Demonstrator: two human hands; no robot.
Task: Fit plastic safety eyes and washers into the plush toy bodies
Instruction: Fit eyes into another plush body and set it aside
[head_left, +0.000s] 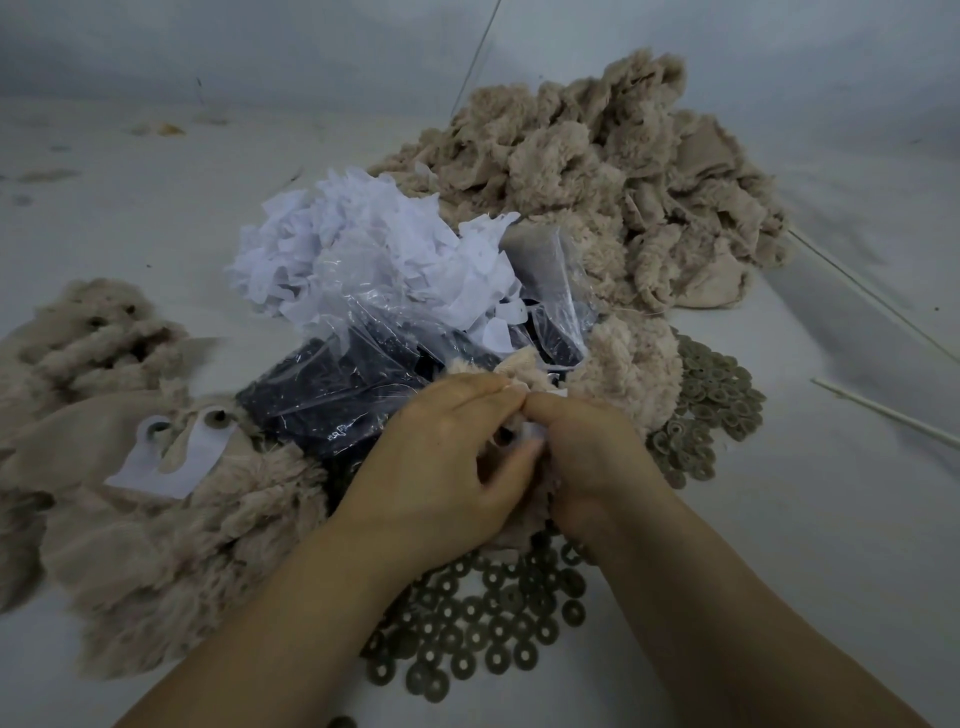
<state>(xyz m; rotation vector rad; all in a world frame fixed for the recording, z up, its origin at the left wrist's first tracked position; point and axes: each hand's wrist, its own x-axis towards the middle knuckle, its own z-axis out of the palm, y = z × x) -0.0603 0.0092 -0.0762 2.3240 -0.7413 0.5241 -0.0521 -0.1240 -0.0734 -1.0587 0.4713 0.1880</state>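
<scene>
Plush toy body (540, 384), beige fur, is held between both hands at centre, just above the near washers.

- Washers (483, 623): grey-green discs with centre holes, scattered loose on the counter (779, 545) at near centre, between the two forearms. Some overlap.
- Left hand (441, 467): fingers curled, fingertips pinching the plush fabric at its top edge. Thumb reaches toward the right hand.
- Right hand (592, 457): fingers curled tight round the same plush piece, knuckles up, touching the left fingertips. A small white bit shows between the hands; cannot tell what it is. Cannot tell whether an eye or washer is in either grip.
- Near left: a heap of plush pieces (171, 561), one turned backing-side up with white paper pieces (166, 457) on it and two eye posts with washers showing through.
- Right of the hands: second pile of washers (711, 410), partly under the held plush.
- Behind the hands: clear plastic bag (363, 384) of small dark parts, likely the safety eyes, touching the left heap.
- Behind that: bag of crumpled white paper cutouts (353, 244), lying on the dark bag.
- Far left: smaller plush heap (88, 338) with dark eyes visible.
- Far right: large pile of beige plush pieces (623, 171).
- Thin white sticks (883, 415) lie on the counter at right, apart from the piles.
</scene>
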